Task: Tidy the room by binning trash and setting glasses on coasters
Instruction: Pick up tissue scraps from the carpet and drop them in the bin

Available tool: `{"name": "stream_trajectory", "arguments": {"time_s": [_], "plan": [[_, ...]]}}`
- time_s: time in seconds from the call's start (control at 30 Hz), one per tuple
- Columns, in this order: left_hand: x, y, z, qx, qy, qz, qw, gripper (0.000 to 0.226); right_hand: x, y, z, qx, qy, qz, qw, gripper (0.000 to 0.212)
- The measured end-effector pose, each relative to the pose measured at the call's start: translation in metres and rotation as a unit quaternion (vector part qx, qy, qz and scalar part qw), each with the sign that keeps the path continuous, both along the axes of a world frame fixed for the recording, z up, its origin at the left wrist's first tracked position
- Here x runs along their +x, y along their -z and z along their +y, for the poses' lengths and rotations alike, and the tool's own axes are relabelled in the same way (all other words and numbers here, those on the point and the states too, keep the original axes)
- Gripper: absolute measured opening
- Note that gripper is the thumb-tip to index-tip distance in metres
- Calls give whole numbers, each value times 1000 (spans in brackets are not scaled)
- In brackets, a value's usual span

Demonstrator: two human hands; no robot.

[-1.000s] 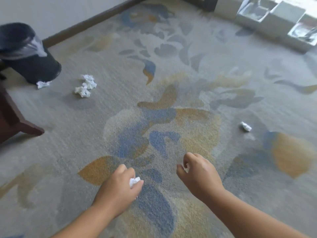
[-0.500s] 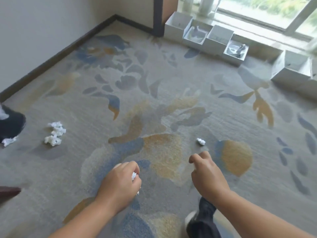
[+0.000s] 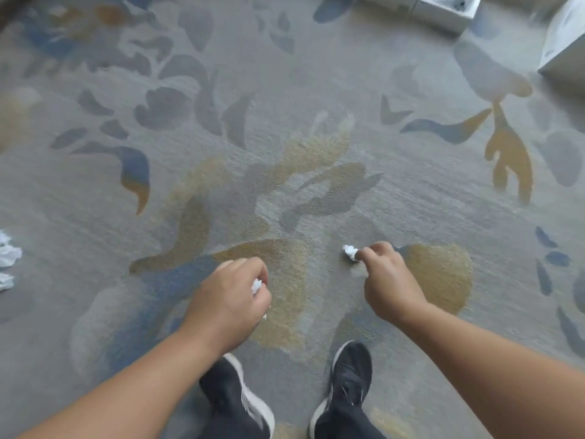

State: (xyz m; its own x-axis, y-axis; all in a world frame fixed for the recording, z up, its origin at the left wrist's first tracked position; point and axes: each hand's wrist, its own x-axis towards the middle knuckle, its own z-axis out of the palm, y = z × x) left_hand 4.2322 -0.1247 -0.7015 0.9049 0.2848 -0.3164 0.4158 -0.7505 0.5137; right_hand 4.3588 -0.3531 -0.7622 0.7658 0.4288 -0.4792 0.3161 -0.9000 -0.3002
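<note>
Paper wad [image 3: 349,251] at right hand [image 3: 391,285] fingertips

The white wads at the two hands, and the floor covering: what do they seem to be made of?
Left wad and right wad: probably tissue or thin paper, matte white, with sharp crumpled folds. Carpet: short textile pile, matte, with a grainy, fuzzy surface and a leaf pattern, woven or printed.

Crumpled white paper wads [image 3: 349,251] [image 3: 257,285] [image 3: 9,255] [image 3: 5,281]: four, two at nine o'clock
Black white-soled sneakers [image 3: 235,397] [image 3: 348,378]: two
White square boxes [image 3: 443,12] [image 3: 566,49]: at least two
</note>
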Motion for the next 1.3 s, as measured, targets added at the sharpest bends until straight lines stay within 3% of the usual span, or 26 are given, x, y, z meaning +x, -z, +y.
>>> {"name": "stream_trajectory", "arguments": {"time_s": [0.17, 0.33, 0.4, 0.53, 0.63, 0.8, 1.0, 1.13, 1.3], "plan": [[39, 106, 32, 44, 122, -21, 991, 19, 18, 107, 6, -58, 36, 27, 997, 56], [77, 201, 71, 69, 137, -39, 987, 24, 36, 220, 7, -129, 32, 72, 989, 59], [83, 229, 81, 74, 138, -34, 987, 24, 41, 251, 6, -161, 22, 79, 984, 52], [85, 260, 88, 76, 138, -18, 987, 22, 52, 277, 2, -188, -11, 7, 982, 29], [84, 259, 93, 66, 122, -21, 990, 26, 69, 266, 25, -156, -3, -10, 988, 18], [78, 233, 123, 80, 86, -29, 993, 28, 94, 214, 127, -9, -29, -33, 999, 1], [27, 163, 165, 82, -17, -30, 996, 35, 70, 128, 237, 46, -96, -33, 994, 28], [-37, 94, 205, 105, -55, -22, 993, 24, 27, 53, 302, 66, -172, -18, 983, 19], [-120, 1, 262, 96, -178, -4, 979, 19, -36, -43, 386, 76, -281, -6, 957, 20]]}}
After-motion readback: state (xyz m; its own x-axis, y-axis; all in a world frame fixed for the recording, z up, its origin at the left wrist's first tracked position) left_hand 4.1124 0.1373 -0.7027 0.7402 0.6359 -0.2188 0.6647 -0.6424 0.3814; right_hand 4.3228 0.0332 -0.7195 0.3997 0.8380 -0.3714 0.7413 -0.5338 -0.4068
